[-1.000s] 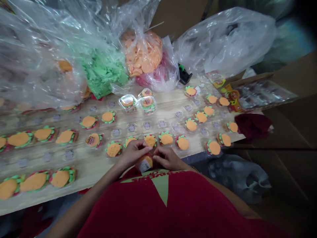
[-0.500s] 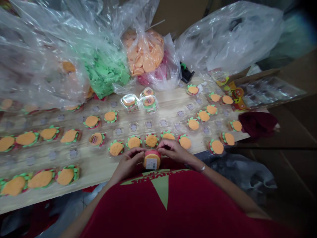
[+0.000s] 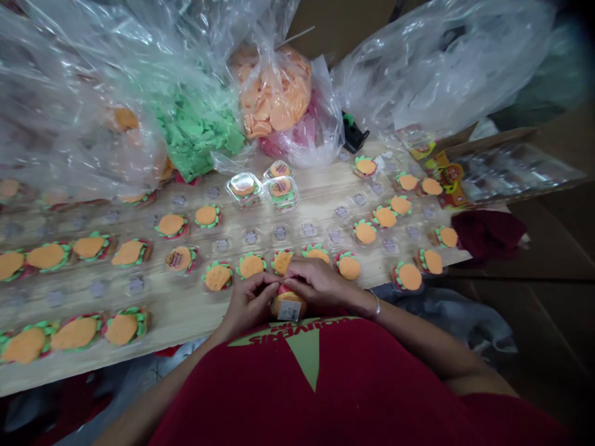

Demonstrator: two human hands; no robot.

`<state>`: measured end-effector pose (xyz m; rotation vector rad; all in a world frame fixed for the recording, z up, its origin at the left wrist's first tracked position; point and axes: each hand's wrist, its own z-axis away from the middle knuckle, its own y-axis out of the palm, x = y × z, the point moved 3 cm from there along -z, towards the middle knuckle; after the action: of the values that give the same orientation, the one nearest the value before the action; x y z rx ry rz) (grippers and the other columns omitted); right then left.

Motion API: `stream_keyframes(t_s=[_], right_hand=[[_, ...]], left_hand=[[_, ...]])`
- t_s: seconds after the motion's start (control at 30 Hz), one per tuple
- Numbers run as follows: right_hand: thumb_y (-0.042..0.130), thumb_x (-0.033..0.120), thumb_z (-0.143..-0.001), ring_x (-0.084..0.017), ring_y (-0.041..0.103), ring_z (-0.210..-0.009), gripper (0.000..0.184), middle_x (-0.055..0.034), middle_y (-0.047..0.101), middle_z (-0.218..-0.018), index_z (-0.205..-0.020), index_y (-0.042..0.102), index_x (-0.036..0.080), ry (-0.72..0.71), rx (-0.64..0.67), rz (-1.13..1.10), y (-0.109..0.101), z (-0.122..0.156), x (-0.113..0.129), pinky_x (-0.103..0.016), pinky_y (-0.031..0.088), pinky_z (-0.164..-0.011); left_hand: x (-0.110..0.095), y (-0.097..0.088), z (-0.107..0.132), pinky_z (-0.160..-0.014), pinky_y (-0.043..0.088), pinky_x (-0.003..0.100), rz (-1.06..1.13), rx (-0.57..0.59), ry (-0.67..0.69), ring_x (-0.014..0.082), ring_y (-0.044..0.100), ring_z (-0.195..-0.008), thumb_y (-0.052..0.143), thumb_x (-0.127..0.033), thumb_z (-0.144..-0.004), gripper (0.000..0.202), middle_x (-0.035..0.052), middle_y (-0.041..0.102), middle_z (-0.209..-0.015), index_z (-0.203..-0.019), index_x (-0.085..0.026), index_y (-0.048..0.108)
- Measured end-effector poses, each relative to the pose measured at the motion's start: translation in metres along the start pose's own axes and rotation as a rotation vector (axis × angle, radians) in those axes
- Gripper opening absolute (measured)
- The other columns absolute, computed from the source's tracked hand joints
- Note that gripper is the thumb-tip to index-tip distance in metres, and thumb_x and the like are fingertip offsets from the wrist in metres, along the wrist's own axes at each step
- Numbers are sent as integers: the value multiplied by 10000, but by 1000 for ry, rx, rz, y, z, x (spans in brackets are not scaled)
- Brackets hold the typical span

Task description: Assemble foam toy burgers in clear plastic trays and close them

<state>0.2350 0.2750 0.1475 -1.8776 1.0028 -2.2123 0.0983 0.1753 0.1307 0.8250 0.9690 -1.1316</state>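
A packed toy burger, with a white barcode label facing up, is at the table's near edge against my shirt. My left hand grips its left upper edge, thumb and fingers pressed together. From the right, my right hand closes on the same edge, and the two sets of fingertips nearly meet. What the fingertips pinch there is too small to make out. Just beyond my hands stands a row of toy burgers in clear plastic cases, among them an orange one with green leaf trim.
Closed clear cases with burgers are grouped mid-table. Open clear trays and more burgers spread left and right. Along the back lie plastic bags of green pieces and orange pieces, plus a black tape dispenser. A carton sits right.
Both hands have come closer together over the burger's upper edge. My right hand moved left, and the burger tilted slightly, so its pink-red layer shows less.
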Motion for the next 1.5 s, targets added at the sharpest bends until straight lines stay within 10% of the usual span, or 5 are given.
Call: stream_keyframes(t_s=[0.2, 0.47, 0.7, 1.3, 1.5], right_hand=[[519, 371, -878, -121, 456, -643, 244, 11, 498, -681, -734, 522, 175, 352, -523, -425, 20, 29, -34, -244, 375, -607], [559, 363, -884, -145, 542, -796, 202, -25, 607, -850, -910, 636, 178, 194, -68, -441, 3, 28, -26, -268, 421, -719], [521, 278, -897, -123, 503, -696, 191, -12, 589, -750, -803, 638, 160, 19, 172, -88, -14, 2, -2, -244, 357, -642], [551, 247, -848, -139, 553, -760, 154, -33, 641, -797, -826, 674, 158, 312, -287, -311, 9, 36, -44, -274, 414, -705], [696, 404, -719, -96, 499, -571, 255, 15, 590, -662, -760, 642, 158, 452, -309, -856, 12, 17, -48, -230, 405, -559]], left_hand=[[30, 4, -6, -677, 500, 295, 448, -151, -266, 160, 626, -694, 784, -436, -633, 340, 15, 679, -789, -806, -180, 641], [-8, 0, -10, -735, 458, 289, -105, 167, -43, 186, 610, -784, 664, -395, -745, 243, 67, 698, -824, -818, -172, 729], [-13, 1, -4, -640, 427, 254, -183, 166, -2, 147, 552, -657, 631, -368, -766, 217, 35, 642, -694, -726, -159, 674], [15, 1, -12, -550, 396, 231, -76, -70, -57, 112, 481, -572, 682, -369, -714, 237, -1, 576, -601, -653, -151, 612], [-16, 3, -23, -606, 419, 223, -34, -136, 71, 121, 523, -644, 657, -344, -756, 202, -9, 584, -697, -691, -178, 561]])
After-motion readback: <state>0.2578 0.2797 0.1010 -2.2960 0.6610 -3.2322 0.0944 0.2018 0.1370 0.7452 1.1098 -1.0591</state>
